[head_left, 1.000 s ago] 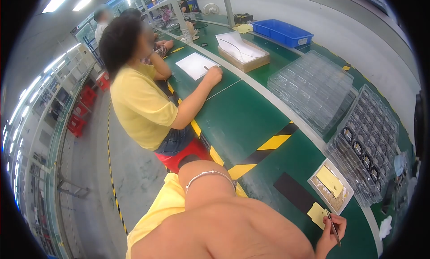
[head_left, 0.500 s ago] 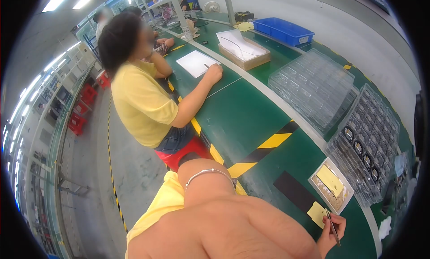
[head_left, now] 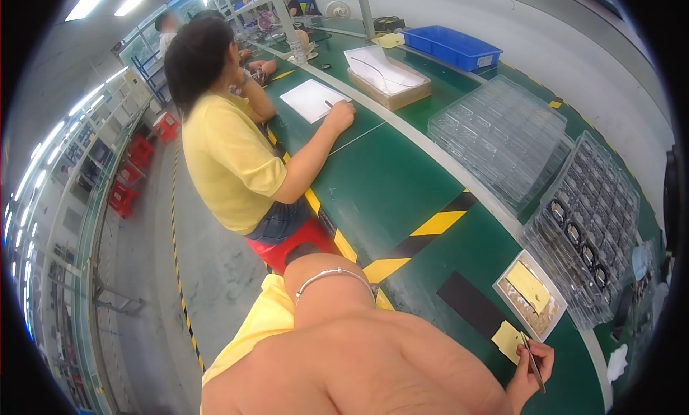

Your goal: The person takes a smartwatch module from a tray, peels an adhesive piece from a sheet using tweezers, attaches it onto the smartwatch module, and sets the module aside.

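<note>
My right hand [head_left: 535, 365] is closed around metal tweezers [head_left: 532, 366] at the lower right. The tweezer tips meet a small yellow piece [head_left: 508, 341] that overlaps the end of a black strip [head_left: 470, 300]. Beside them sits a white-rimmed box [head_left: 558, 322] with a yellow card [head_left: 528, 286] and small pale bits inside. Very near the camera, my left hand [head_left: 352, 365] fills the bottom centre, the back of it showing below a silver bracelet [head_left: 334, 272]. Its fingers are not clear, and I see nothing held in it.
Clear plastic trays [head_left: 502, 135] are stacked on the green bench [head_left: 387, 171], beside a tray of black ring-shaped parts [head_left: 588, 228]. Farther back are a blue bin [head_left: 448, 47] and a cardboard box [head_left: 391, 92]. A co-worker in yellow [head_left: 230, 149] sits left, one hand on white paper [head_left: 308, 103].
The co-worker's head has turned farther away from the camera. The view has shifted very slightly. My right hand and the tweezers look almost unchanged.
</note>
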A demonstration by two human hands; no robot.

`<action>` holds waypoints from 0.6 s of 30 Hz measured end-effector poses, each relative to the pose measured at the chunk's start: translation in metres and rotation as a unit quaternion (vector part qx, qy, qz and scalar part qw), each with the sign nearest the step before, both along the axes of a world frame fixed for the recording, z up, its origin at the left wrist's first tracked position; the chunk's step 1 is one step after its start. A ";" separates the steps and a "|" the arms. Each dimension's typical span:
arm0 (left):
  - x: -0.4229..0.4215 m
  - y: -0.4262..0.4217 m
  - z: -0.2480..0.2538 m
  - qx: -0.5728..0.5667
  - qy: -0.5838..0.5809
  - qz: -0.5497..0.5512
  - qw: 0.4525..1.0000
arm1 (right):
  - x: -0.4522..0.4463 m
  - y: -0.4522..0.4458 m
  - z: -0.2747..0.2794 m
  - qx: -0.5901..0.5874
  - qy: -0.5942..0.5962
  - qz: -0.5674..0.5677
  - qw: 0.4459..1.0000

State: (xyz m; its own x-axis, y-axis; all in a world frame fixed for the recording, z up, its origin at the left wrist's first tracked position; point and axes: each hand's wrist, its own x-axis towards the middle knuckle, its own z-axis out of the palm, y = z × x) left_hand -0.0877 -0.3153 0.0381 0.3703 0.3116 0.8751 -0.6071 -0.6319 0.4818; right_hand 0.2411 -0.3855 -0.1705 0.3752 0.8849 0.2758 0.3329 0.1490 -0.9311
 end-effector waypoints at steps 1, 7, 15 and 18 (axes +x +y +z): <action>0.000 0.001 0.000 0.001 -0.001 0.000 1.000 | 0.000 0.000 0.000 0.002 0.000 0.001 1.000; 0.002 0.002 -0.002 0.008 -0.007 -0.001 1.000 | 0.001 -0.001 -0.001 0.001 -0.005 0.004 1.000; 0.002 0.006 -0.002 0.018 -0.015 0.003 1.000 | 0.001 -0.001 0.001 -0.007 -0.007 0.000 1.000; 0.004 0.008 -0.002 0.024 -0.021 0.007 0.999 | 0.000 -0.001 0.001 -0.005 -0.008 0.002 1.000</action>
State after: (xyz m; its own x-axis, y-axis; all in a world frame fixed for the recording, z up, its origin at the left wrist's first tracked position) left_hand -0.0836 -0.3073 0.0359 0.3295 0.2732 0.9038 -0.6173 -0.6620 0.4251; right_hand 0.2410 -0.3866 -0.1691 0.3677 0.8887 0.2737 0.3473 0.1418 -0.9270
